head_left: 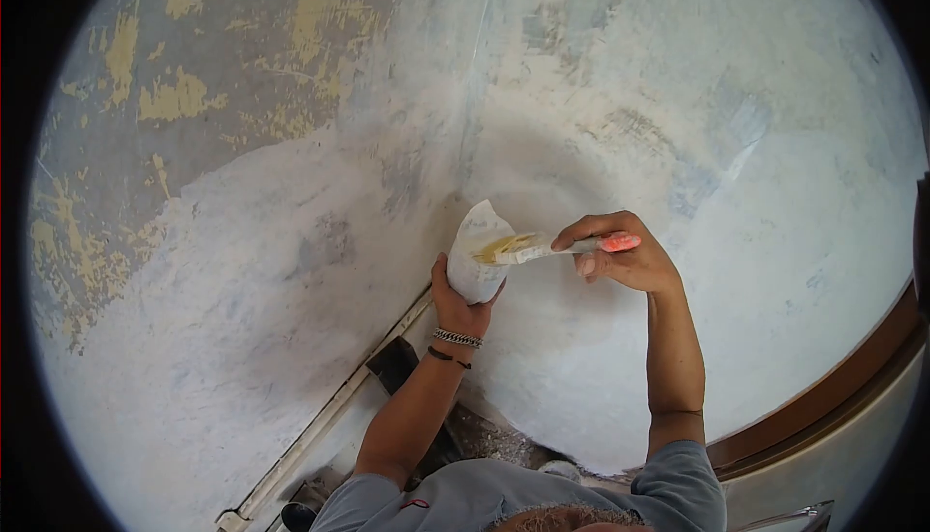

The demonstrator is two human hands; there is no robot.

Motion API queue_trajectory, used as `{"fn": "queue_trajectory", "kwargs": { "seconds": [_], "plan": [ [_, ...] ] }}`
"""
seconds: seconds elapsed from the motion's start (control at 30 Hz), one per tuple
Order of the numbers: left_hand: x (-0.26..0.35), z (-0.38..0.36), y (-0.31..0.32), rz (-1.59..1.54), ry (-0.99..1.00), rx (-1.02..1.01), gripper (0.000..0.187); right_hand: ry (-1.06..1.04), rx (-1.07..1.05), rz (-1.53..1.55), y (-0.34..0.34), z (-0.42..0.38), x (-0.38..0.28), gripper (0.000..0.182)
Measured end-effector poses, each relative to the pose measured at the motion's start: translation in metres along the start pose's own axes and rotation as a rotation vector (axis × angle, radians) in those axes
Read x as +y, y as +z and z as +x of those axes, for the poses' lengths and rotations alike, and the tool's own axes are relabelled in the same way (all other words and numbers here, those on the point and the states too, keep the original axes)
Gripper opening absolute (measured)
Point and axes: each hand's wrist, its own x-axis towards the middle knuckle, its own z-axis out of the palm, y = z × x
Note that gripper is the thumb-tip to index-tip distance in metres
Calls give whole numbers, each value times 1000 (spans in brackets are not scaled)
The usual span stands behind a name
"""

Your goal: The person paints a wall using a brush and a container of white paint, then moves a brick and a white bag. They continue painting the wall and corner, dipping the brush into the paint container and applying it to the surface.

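My left hand is wrapped round the lower part of a white container with a pointed, uneven rim, held up in front of the wall corner. Between the thumb and fingers of my right hand is a paintbrush with a red-orange handle end. It lies roughly level, its yellowish bristles pointing left and overlapping the container's opening. White material coats the base of the bristles. What the container holds inside is mostly hidden.
Ahead, two walls meet at a corner; the left wall has grey and yellow scraped patches above whitish coating. A pale strip runs along the left wall's base. Dark objects sit below my left arm. A brown curved edge is at right.
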Motion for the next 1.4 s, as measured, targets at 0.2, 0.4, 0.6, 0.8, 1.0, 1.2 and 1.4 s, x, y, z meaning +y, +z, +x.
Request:
{"fn": "queue_trajectory", "kwargs": {
  "seconds": [0.2,0.4,0.6,0.8,1.0,1.2,1.4],
  "plan": [
    [-1,27,37,-16,5,-35,55,96,176,-231,-23,10,-28,25],
    [0,47,57,-21,15,-85,53,13,236,-276,-46,27,-47,23],
    [1,47,61,-27,17,-100,52,26,331,-390,-73,46,-62,26],
    [2,21,36,7,18,-31,62,-81,445,-728,-123,99,-79,22],
    [0,-26,-9,-4,-15,-7,57,-306,528,-864,-167,156,-127,22],
    [10,-81,-47,-24,-51,74,51,-137,258,-839,-133,142,-134,23],
    [14,-106,-72,-11,-28,122,54,-47,206,-906,-152,179,-137,20]
  ]
}}
